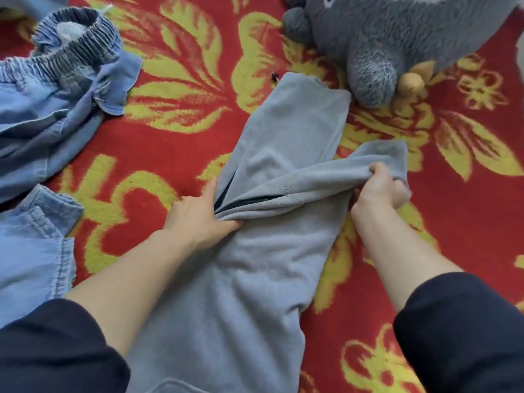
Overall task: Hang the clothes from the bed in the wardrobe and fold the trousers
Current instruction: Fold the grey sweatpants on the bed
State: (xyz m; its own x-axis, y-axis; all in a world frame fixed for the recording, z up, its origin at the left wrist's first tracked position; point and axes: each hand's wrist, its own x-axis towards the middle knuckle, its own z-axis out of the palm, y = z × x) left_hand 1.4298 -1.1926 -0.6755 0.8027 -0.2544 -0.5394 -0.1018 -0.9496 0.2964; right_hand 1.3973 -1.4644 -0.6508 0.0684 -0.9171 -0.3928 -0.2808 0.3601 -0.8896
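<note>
Grey sweat trousers [255,273] lie lengthwise down the middle of the red and yellow flowered blanket [170,154]. One leg end is folded across the other toward the right. My left hand [198,217] pinches the fabric at the left edge of the fold, index finger stretched along the seam. My right hand [380,191] grips the bunched leg end at the right edge, lifted a little off the blanket. A dark lining shows in the slit between the layers.
Blue denim trousers [48,114] with an elastic waistband lie crumpled at the left, reaching the lower left edge. A grey plush toy [397,38] sits at the top right, touching the far end of the grey trousers. A small dark object [274,76] lies near that end.
</note>
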